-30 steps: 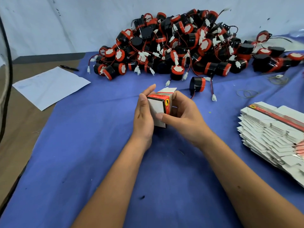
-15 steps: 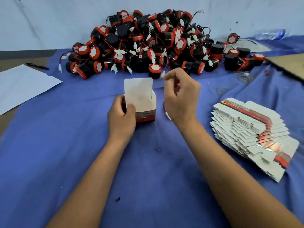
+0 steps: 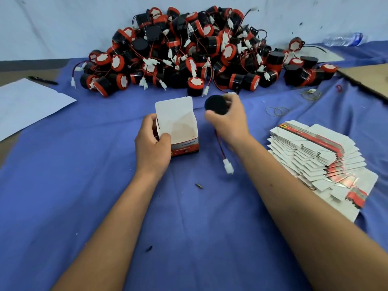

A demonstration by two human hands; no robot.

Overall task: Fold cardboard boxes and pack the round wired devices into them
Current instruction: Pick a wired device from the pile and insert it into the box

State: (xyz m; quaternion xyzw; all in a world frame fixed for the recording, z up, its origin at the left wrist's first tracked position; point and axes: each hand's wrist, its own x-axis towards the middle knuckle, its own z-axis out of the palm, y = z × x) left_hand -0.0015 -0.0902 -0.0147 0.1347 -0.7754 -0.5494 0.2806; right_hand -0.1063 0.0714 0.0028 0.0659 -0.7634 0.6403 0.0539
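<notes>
A small white and red cardboard box [image 3: 178,127] stands upright on the blue cloth, its top flap raised and its inside showing. My left hand [image 3: 152,145] grips its left wall, thumb on the near rim. Just right of the box, my right hand [image 3: 227,120] holds a round black device [image 3: 216,105] in the air. Its red wire hangs below my wrist and ends in a white plug [image 3: 228,167]. A big heap of black and red wired devices [image 3: 189,53] lies behind.
A fanned stack of flat unfolded boxes [image 3: 319,156] lies at the right. White paper [image 3: 27,106] and a pen [image 3: 43,80] are at the left. Rubber bands [image 3: 277,111], a brown cardboard sheet [image 3: 367,78] and a plastic bottle [image 3: 344,39] sit at the far right.
The box was turned upright and set on the cloth with its flap up. My right hand reached to the heap and came back holding a black device with its wire dangling.
</notes>
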